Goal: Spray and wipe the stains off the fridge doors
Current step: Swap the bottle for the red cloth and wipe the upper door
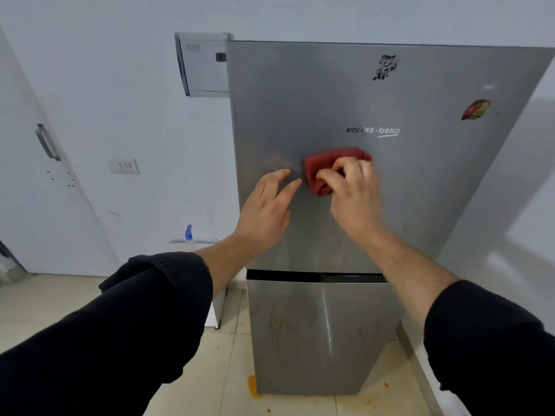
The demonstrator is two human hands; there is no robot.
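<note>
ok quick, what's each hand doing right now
Left hand: open, fingers spread, holding nothing, at the upper silver fridge door.
Right hand: closed on the crumpled red cloth, pressed to that door.

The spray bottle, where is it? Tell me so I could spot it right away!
Find the tall silver fridge. Look left of it, low down by the white wall, just above the person's left sleeve. The spray bottle is clear with a blue top, the only blue thing there.
</note>
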